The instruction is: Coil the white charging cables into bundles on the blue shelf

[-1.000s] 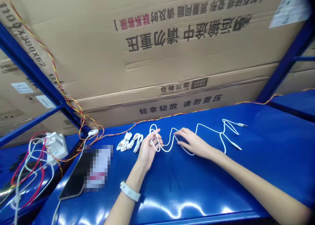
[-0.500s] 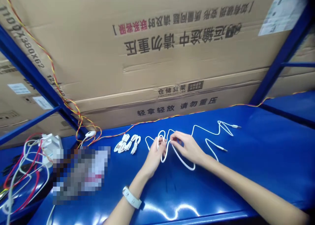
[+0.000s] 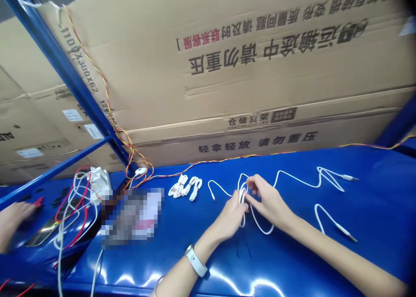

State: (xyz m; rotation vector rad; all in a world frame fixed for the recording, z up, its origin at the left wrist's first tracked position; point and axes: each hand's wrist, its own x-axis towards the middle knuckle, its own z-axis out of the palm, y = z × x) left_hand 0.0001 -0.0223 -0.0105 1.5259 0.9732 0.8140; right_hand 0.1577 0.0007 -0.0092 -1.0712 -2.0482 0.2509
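My left hand [image 3: 231, 217], with a pale watch [image 3: 196, 261] on its wrist, pinches several loops of a white audio cable [image 3: 265, 232] over the blue shelf. Touching the same loops from the right is my right hand [image 3: 270, 204], its thumb and fingers closed on the cord. A loose loop hangs below the right hand. White cord trails right across the shelf to a slim metal-tipped plug [image 3: 349, 177]; a second plug [image 3: 346, 233] lies nearer. Left of the hands rests a short cable end [image 3: 212, 196]. Tied white cable bundles [image 3: 178, 187] lie farther left.
A large cardboard box [image 3: 208, 85] stands behind the blue shelf [image 3: 195, 245]. Twisted red-yellow wire [image 3: 227, 159] runs along its foot. At left are a blurred-out item [image 3: 133, 219], a white power strip [image 3: 100, 184], tangled red and white cables, and another person's hand [image 3: 14, 221].
The view has swung left, so the scene sits farther right. My right hand has come closer to my left, and the loops are gathered tighter. Another person's hand has appeared at left.
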